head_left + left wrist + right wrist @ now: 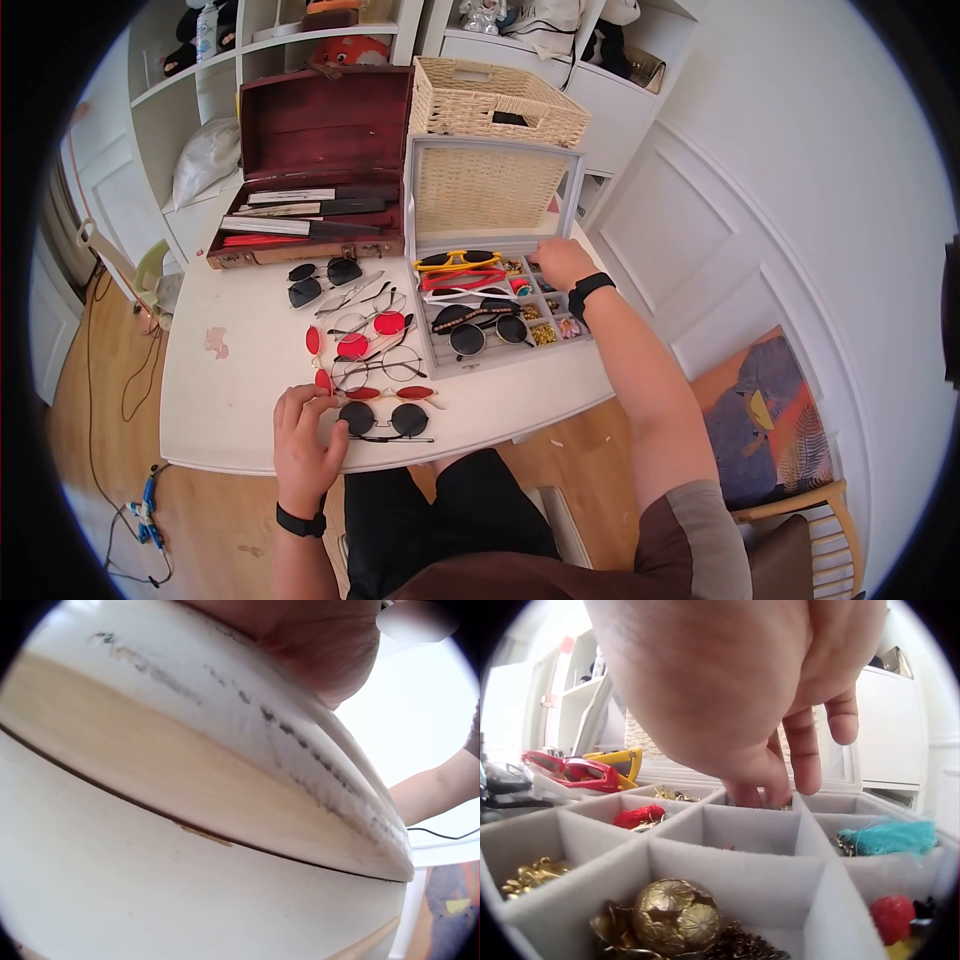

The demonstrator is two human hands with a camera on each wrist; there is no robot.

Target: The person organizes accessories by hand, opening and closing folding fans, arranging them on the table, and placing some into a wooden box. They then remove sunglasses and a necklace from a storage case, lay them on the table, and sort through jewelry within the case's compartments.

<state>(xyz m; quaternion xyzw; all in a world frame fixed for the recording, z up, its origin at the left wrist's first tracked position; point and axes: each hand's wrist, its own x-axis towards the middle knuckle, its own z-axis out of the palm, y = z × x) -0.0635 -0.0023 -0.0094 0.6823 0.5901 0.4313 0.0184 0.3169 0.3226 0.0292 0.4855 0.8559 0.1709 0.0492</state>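
In the head view the right hand reaches into a back compartment of the grey divided box. The right wrist view shows the thumb and a finger of that hand dipping into the compartment, their tips partly hidden; whether they pinch anything cannot be seen. Around it lie a red tassel, a turquoise tassel and a gold ball. The left hand rests at the table's front edge, fingers loosely bent, beside red-lensed glasses and round dark sunglasses.
Several glasses lie on the white table left of the box. Yellow sunglasses and red ones fill the box's left part. Behind stand an open dark red case and a wicker basket. The box's lid stands raised.
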